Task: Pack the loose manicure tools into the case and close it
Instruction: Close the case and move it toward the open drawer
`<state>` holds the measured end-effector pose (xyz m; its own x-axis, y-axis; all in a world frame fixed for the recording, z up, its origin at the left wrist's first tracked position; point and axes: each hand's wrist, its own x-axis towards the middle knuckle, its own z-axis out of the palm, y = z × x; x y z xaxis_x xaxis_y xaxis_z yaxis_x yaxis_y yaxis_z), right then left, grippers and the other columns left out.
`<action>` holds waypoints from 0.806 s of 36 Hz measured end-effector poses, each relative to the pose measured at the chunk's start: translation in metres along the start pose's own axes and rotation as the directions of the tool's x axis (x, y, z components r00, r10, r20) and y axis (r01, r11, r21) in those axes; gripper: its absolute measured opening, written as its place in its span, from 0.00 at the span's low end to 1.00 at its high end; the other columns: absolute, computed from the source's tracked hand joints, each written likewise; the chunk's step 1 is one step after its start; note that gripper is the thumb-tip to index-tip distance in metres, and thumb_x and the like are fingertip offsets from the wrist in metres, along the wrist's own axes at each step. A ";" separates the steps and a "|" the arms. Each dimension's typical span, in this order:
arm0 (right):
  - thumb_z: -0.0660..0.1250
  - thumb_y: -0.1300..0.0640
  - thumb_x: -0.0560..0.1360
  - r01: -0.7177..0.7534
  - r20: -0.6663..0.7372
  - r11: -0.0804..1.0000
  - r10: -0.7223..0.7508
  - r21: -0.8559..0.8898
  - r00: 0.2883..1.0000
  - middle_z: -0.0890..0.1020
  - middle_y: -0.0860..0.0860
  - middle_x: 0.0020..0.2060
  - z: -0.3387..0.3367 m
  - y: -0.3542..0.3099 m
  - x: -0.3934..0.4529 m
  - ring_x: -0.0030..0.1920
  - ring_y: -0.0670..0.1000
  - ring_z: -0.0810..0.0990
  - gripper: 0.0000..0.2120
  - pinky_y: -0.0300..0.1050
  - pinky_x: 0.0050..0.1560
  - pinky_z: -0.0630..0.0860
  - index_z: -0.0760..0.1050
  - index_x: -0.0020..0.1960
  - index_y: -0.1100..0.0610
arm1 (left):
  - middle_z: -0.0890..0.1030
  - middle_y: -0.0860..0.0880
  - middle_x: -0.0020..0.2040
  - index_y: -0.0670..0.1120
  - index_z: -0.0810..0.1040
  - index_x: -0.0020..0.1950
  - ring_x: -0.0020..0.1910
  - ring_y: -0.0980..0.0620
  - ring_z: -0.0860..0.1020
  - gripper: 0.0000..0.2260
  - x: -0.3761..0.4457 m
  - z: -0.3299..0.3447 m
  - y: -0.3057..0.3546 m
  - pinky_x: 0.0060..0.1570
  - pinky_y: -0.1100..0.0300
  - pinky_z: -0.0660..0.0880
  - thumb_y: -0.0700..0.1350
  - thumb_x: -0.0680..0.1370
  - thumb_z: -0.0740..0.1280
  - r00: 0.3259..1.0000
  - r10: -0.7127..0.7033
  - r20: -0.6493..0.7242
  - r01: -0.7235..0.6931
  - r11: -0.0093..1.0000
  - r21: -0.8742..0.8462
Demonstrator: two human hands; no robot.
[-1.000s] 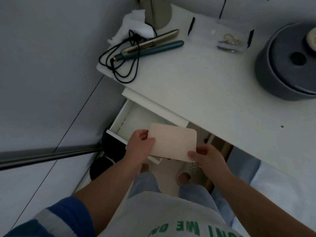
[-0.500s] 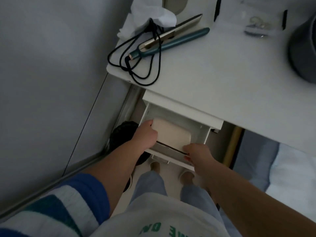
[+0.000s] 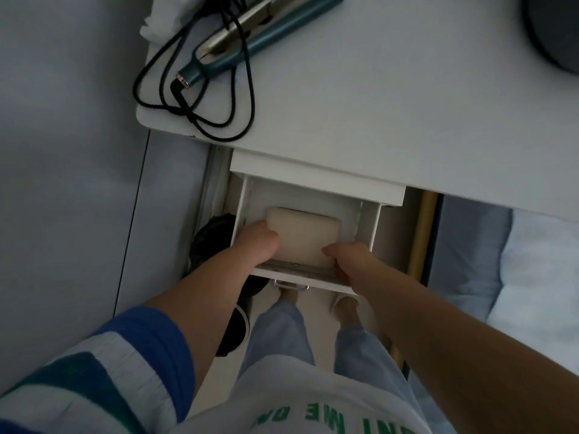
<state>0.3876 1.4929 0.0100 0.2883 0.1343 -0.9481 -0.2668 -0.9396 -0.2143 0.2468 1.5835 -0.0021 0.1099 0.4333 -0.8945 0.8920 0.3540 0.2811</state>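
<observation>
head view | closed beige case [image 3: 305, 238] lying flat inside open white drawer [image 3: 368, 227] under tabletop [image 3: 376, 120] | left hand [image 3: 258, 242] gripping case's left end | right hand [image 3: 351, 258] gripping its near-right corner | hair straightener [image 3: 250, 36] resting on tabletop

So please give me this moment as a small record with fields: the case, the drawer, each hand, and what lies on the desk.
case: closed cream rounded-rectangle case, inside the drawer
drawer: white desk drawer, pulled open
left hand: left hand on the case's left end
right hand: right hand at the case's near right corner
desk: white desk top with teal and gold hair straightener and its looped black cord
</observation>
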 end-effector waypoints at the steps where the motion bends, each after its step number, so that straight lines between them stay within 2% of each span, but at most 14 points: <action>1: 0.70 0.60 0.70 0.003 0.012 1.000 -0.003 -0.003 1.000 0.71 0.52 0.31 -0.001 -0.001 -0.003 0.34 0.52 0.71 0.11 0.44 0.38 0.69 0.69 0.32 0.55 | 0.73 0.39 0.62 0.39 0.70 0.63 0.58 0.42 0.72 0.16 -0.001 0.000 0.000 0.50 0.59 0.68 0.39 0.76 0.56 1.000 -0.003 0.004 0.003 1.000 0.003; 4: 0.69 0.63 0.70 0.082 0.024 0.996 -0.083 0.024 0.996 0.71 0.54 0.29 -0.006 -0.002 -0.011 0.30 0.51 0.70 0.14 0.45 0.34 0.70 0.67 0.31 0.56 | 0.68 0.41 0.68 0.39 0.65 0.68 0.65 0.44 0.68 0.19 -0.008 0.000 0.002 0.57 0.59 0.65 0.41 0.77 0.58 1.000 0.017 0.018 -0.017 1.000 0.000; 6: 0.68 0.63 0.71 0.137 0.010 0.989 -0.138 0.062 0.990 0.76 0.55 0.37 -0.011 0.000 -0.021 0.38 0.54 0.76 0.05 0.50 0.46 0.76 0.72 0.40 0.58 | 0.63 0.45 0.72 0.42 0.61 0.71 0.69 0.46 0.63 0.22 -0.016 -0.001 -0.001 0.63 0.60 0.60 0.44 0.77 0.59 0.997 0.076 0.010 -0.076 0.997 -0.034; 7: 0.68 0.62 0.71 0.168 -0.019 0.985 -0.167 0.047 0.986 0.78 0.55 0.41 -0.015 0.003 -0.027 0.42 0.54 0.78 0.08 0.51 0.50 0.77 0.74 0.49 0.56 | 0.64 0.46 0.72 0.44 0.62 0.71 0.68 0.48 0.64 0.22 -0.021 -0.001 -0.004 0.62 0.61 0.60 0.44 0.77 0.59 0.993 0.116 -0.022 -0.117 0.991 -0.069; 9: 0.66 0.57 0.72 0.226 -0.105 0.972 -0.231 -0.057 0.967 0.79 0.50 0.45 -0.026 0.014 -0.043 0.44 0.51 0.79 0.17 0.47 0.44 0.78 0.72 0.60 0.53 | 0.73 0.48 0.65 0.47 0.71 0.65 0.59 0.53 0.73 0.18 -0.034 -0.003 -0.015 0.54 0.66 0.66 0.44 0.75 0.61 0.970 0.151 -0.192 -0.187 0.965 -0.185; 11: 0.66 0.55 0.72 0.248 -0.218 0.961 -0.270 -0.122 0.938 0.77 0.48 0.49 -0.037 0.028 -0.055 0.45 0.50 0.78 0.18 0.45 0.44 0.76 0.71 0.62 0.52 | 0.80 0.50 0.53 0.49 0.78 0.55 0.42 0.60 0.76 0.12 -0.051 -0.005 -0.028 0.40 0.70 0.68 0.43 0.74 0.62 0.909 0.104 -0.403 -0.215 0.947 -0.240; 12: 0.66 0.56 0.72 0.232 -0.272 0.964 -0.260 -0.133 0.926 0.76 0.50 0.53 -0.041 0.035 -0.059 0.48 0.51 0.77 0.19 0.49 0.48 0.76 0.70 0.63 0.53 | 0.80 0.50 0.50 0.48 0.78 0.53 0.40 0.59 0.76 0.11 -0.057 -0.007 -0.035 0.40 0.68 0.70 0.42 0.73 0.62 0.880 0.061 -0.470 -0.198 0.948 -0.248; 14: 0.65 0.56 0.73 0.133 -0.315 0.979 -0.177 -0.157 0.933 0.74 0.54 0.54 -0.046 0.045 -0.060 0.51 0.54 0.75 0.19 0.52 0.53 0.75 0.70 0.63 0.57 | 0.78 0.49 0.49 0.46 0.77 0.54 0.45 0.51 0.76 0.11 -0.064 -0.009 -0.049 0.49 0.58 0.73 0.41 0.72 0.63 0.860 -0.063 -0.507 -0.114 0.943 -0.311; 16: 0.65 0.58 0.74 -0.012 -0.250 1.000 0.004 -0.029 0.968 0.76 0.57 0.47 -0.046 0.048 -0.060 0.44 0.55 0.76 0.15 0.49 0.45 0.77 0.73 0.58 0.63 | 0.75 0.48 0.43 0.43 0.76 0.48 0.43 0.48 0.73 0.07 -0.066 -0.010 -0.058 0.45 0.56 0.72 0.42 0.72 0.64 0.892 -0.225 -0.391 -0.005 0.862 -0.506; 18: 0.64 0.62 0.74 -0.169 -0.064 0.926 0.202 0.339 0.977 0.75 0.58 0.39 -0.040 0.045 -0.060 0.36 0.54 0.75 0.08 0.42 0.32 0.78 0.73 0.50 0.66 | 0.72 0.46 0.38 0.42 0.73 0.40 0.39 0.48 0.72 0.04 -0.068 -0.010 -0.056 0.41 0.57 0.71 0.42 0.72 0.65 0.916 -0.375 -0.143 0.144 0.640 -0.755; 20: 0.63 0.64 0.74 -0.243 0.065 0.783 0.252 0.573 0.966 0.75 0.58 0.36 -0.034 0.042 -0.056 0.34 0.53 0.76 0.03 0.42 0.28 0.80 0.71 0.45 0.65 | 0.74 0.42 0.42 0.40 0.73 0.48 0.44 0.47 0.74 0.06 -0.068 -0.011 -0.051 0.48 0.55 0.73 0.42 0.74 0.64 0.920 -0.386 0.070 0.235 0.399 -0.886; 23: 0.61 0.65 0.74 -0.274 0.124 0.675 0.262 0.685 0.957 0.75 0.57 0.33 -0.028 0.041 -0.048 0.34 0.51 0.76 0.04 0.42 0.30 0.76 0.69 0.40 0.62 | 0.77 0.39 0.47 0.37 0.73 0.53 0.46 0.44 0.77 0.10 -0.065 -0.018 -0.047 0.50 0.53 0.74 0.39 0.75 0.60 0.938 -0.296 0.180 0.239 0.180 -0.954; 25: 0.60 0.64 0.74 -0.285 0.139 0.649 0.267 0.706 0.954 0.75 0.56 0.29 -0.026 0.040 -0.048 0.31 0.50 0.77 0.04 0.41 0.29 0.76 0.70 0.41 0.62 | 0.78 0.38 0.47 0.35 0.74 0.50 0.46 0.43 0.78 0.09 -0.066 -0.023 -0.045 0.50 0.52 0.75 0.37 0.75 0.58 0.940 -0.265 0.216 0.251 0.106 -0.962; 29: 0.60 0.65 0.75 -0.230 0.103 0.630 0.232 0.742 0.967 0.76 0.61 0.41 -0.028 0.031 -0.048 0.42 0.55 0.78 0.13 0.44 0.36 0.81 0.69 0.58 0.68 | 0.78 0.38 0.50 0.34 0.73 0.54 0.50 0.43 0.77 0.11 -0.063 -0.027 -0.042 0.54 0.52 0.74 0.37 0.74 0.57 0.951 -0.226 0.210 0.238 0.103 -0.966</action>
<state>0.3909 1.4489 0.0555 0.1226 -0.0553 -0.9909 -0.9167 -0.3889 -0.0917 0.1908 1.5642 0.0520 -0.0052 0.1577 -0.9875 -0.3050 0.9402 0.1517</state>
